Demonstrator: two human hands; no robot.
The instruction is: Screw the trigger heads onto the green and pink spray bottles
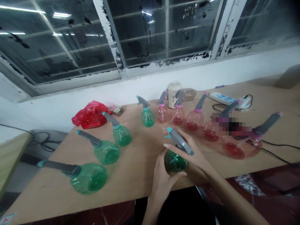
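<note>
Near the table's front edge, a green spray bottle (175,161) with a grey and teal spray head is between my two hands. My left hand (162,176) wraps round the lower body of the bottle, thumb across its front. Higher up, my right hand (191,150) grips the neck and spray head, its fingers curled round the far side and partly hidden. To the left stand several green spray bottles (89,178) in a slanting row. On the right are several pink spray bottles (194,120) with grey and pink heads.
A red plastic bag (90,115) lies at the back left of the wooden table (131,175). Behind the pink bottles stands a white lidded cup (172,93). A white power strip (225,99) and black cables lie at the right. One patch there is pixelated. Windows line the wall.
</note>
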